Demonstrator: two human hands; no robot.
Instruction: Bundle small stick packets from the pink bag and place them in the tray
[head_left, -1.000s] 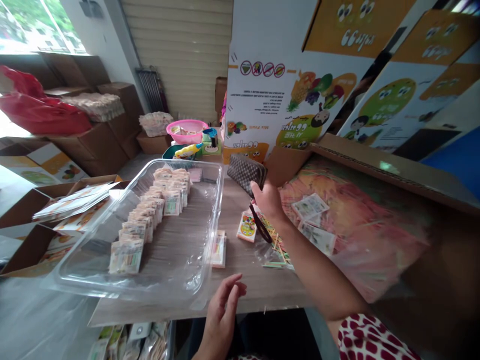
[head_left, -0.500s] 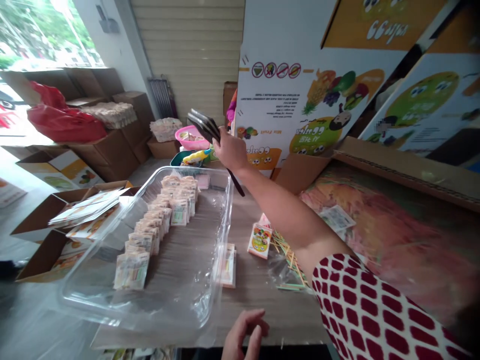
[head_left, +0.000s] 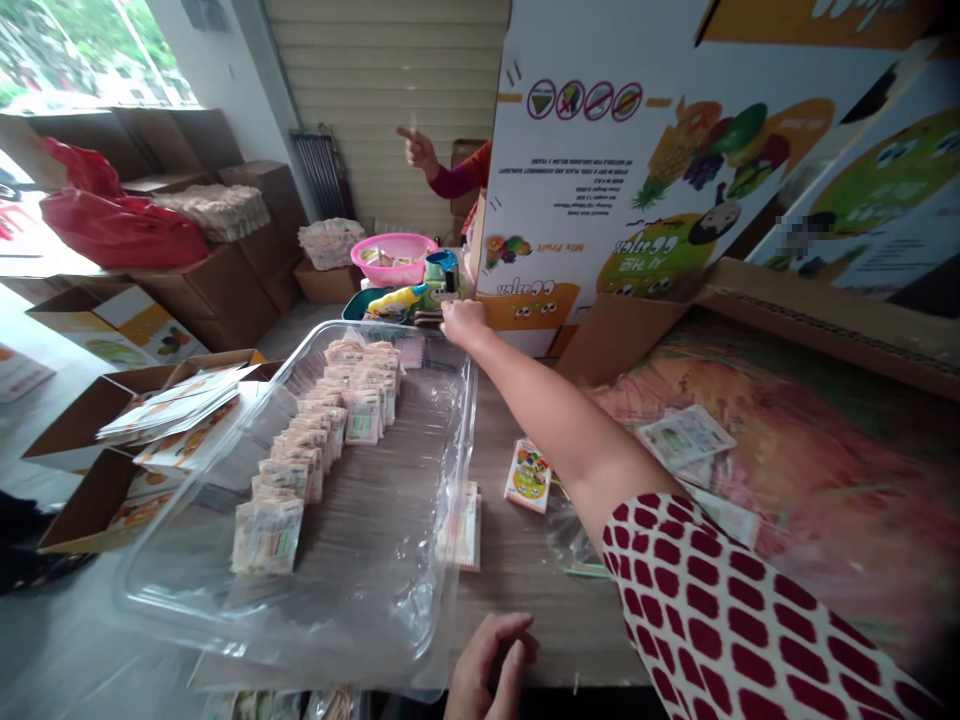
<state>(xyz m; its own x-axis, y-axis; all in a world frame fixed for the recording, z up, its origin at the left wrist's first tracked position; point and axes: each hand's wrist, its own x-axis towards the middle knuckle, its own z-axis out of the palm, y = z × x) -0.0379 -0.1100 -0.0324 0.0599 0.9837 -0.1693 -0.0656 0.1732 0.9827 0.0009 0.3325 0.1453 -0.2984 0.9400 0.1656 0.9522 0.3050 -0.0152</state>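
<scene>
Head view only. Our left hand [head_left: 491, 665] sits low, just past the near right corner of the clear plastic tray [head_left: 466, 430], above the near edge of the wooden bench [head_left: 540, 630]. Its fingers are loosely curled and it is holding nothing we can see. Our right hand [head_left: 463, 322] is stretched out past the far right corner of the tray, fingers bunched just beside some dark flat items [head_left: 429, 319]. We can't tell if it's gripping them. The tray holds long rows of paper sachets [head_left: 330, 440], and one more sachet stack [head_left: 465, 525] sits right at its right wall. Right of the tray, a strip of bench wood runs under the arm, with a small printed card box [head_left: 529, 476] and loose sticks under plastic film [head_left: 577, 560] on it. Further right, printed cards [head_left: 684, 436] lie on a pink fruit sheet inside a cardboard carton [head_left: 780, 330].

Versus the earlier frame: the right hand has dropped from up above the tray and reached further out, and a co-worker's pointing hand [head_left: 416, 148] in a red sleeve now shows behind the printed cartons, past a pink basin [head_left: 394, 258].
</scene>
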